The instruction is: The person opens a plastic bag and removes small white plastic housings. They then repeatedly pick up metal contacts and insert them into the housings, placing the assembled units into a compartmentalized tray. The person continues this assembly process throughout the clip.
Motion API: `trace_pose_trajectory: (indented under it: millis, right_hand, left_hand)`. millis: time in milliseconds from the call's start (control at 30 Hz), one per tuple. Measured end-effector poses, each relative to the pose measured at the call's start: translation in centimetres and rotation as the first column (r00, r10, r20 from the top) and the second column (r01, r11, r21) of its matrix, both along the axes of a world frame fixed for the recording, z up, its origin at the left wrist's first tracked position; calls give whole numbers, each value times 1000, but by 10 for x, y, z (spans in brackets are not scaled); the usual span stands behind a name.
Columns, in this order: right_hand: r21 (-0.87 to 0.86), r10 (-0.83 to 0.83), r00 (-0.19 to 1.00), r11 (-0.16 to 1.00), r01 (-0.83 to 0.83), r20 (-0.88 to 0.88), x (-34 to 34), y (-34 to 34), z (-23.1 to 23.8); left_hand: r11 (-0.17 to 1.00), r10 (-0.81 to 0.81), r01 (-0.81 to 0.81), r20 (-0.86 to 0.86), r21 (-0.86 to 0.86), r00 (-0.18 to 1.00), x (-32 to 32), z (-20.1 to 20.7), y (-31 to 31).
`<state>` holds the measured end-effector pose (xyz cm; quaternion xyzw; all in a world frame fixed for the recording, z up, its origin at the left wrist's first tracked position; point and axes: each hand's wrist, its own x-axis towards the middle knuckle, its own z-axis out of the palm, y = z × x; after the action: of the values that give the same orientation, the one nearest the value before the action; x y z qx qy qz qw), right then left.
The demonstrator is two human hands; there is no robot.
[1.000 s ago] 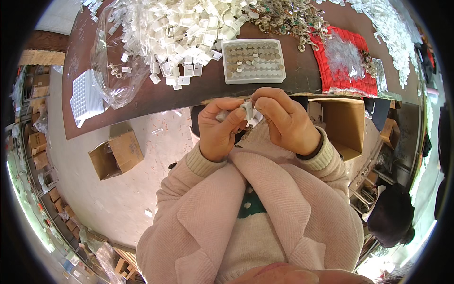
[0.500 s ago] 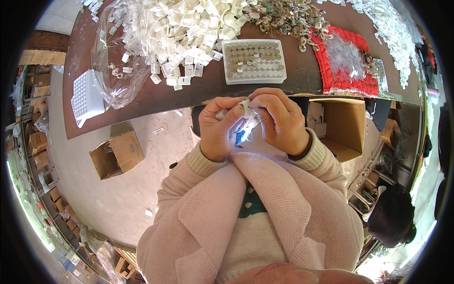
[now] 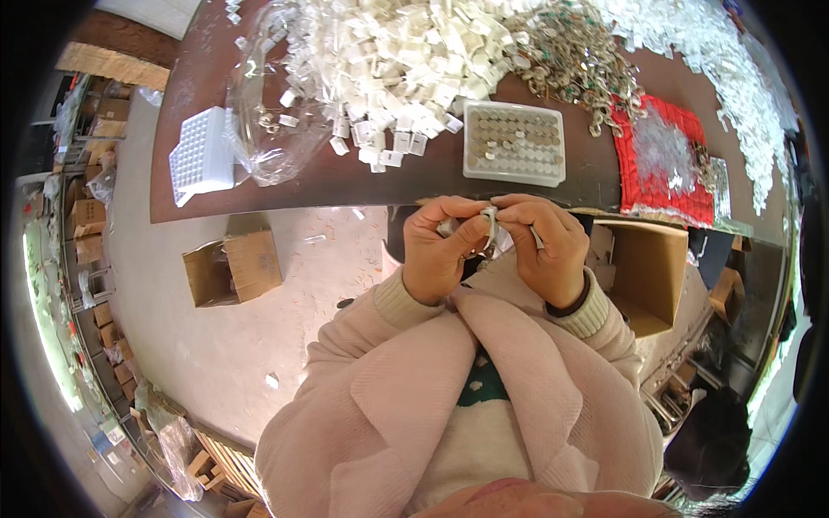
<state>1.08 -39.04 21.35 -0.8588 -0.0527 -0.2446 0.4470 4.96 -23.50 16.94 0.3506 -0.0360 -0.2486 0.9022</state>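
Just past the table's near edge, both hands meet over my lap around a small whitish plastic piece point(image 3: 490, 217). My left hand point(image 3: 439, 252) pinches it between thumb and bent fingers. From the other side, the thumb and fingertips of my right hand point(image 3: 554, 252) close on the same piece. Thin pale strands seem to hang below it; the fingers hide most of its shape. Right behind the hands on the table lies a translucent tray point(image 3: 518, 180) with rows of round silvery discs, a few lying loose on top.
A heap of small white plastic housings point(image 3: 397, 69) covers the table's middle, beside tangled coiled wires point(image 3: 574, 60). Clear pieces lie on a red cloth point(image 3: 635, 186) at right. A white dimpled tray point(image 3: 203, 155) and plastic bag point(image 3: 289, 147) lie left. Cardboard boxes point(image 3: 255, 263) point(image 3: 648, 276) stand below.
The bright bluish-white glow at the held piece is gone. The whole view has shifted, so table and hands appear lower and farther right. Both hands still grip the piece.
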Motion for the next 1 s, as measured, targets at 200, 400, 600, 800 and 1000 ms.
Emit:
trace_pose_trajectory:
  millis: [200,400,600,800,1000]
  right_hand:
    - [23,20,1000,1000,-19,-10,0,-3,-1]
    - [190,37,999,981,-31,-27,-3,-3,-9]
    - [125,23,1000,992,-22,-12,-2,-5,-12]
    - [97,49,999,994,-48,1,3,-4,-12]
    - [-1,-165,986,986,165,-14,2,-40,-11]
  left_hand:
    - [942,108,-181,257,282,960,28,22,21]
    - [212,-68,-897,921,389,383,161,81,72]
    - [278,-420,-874,869,399,263,126,52,77]
    - [163,-537,-732,682,662,497,98,6,84]
    - [245,-528,-764,743,597,411,101,-5,94]
